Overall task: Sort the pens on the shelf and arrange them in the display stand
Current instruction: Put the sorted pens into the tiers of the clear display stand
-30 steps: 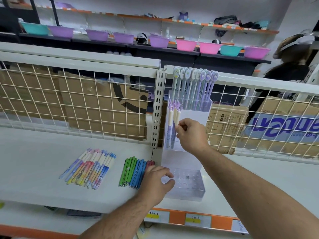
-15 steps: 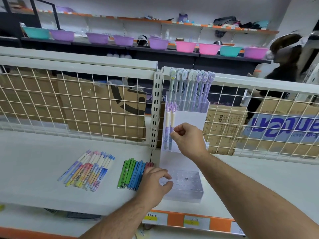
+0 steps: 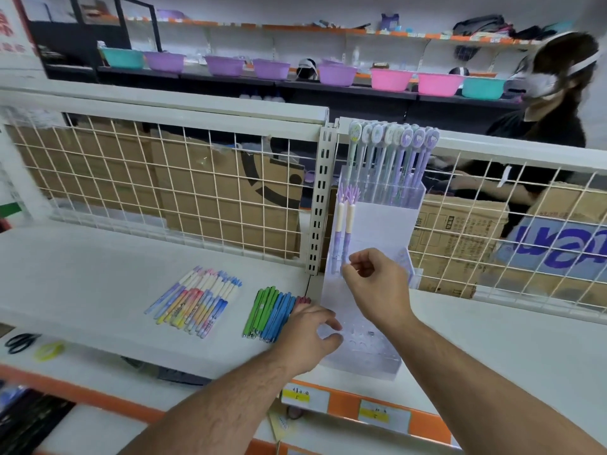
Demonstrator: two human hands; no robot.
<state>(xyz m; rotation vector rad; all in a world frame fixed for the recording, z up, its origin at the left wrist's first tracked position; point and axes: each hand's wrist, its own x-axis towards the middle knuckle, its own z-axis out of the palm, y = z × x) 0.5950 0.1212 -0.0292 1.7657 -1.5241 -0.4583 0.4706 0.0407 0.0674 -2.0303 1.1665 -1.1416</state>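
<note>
On the white shelf [image 3: 82, 284], the clear acrylic tiered display stand [image 3: 368, 361] is holding two purple-tufted pens [image 3: 345, 221] upright in its middle tier, with pastel oval-topped pens [image 3: 394, 152] standing behind. The right hand [image 3: 377, 284] is curling thumb and forefinger at the tufted pens' lower ends; whether it is pinching one cannot be told. The left hand [image 3: 307, 333] is resting relaxed fingers on the stand's front block, beside green and blue pens [image 3: 272, 313] lying flat.

Head view, down onto shelf [image 3: 98, 290]
</note>
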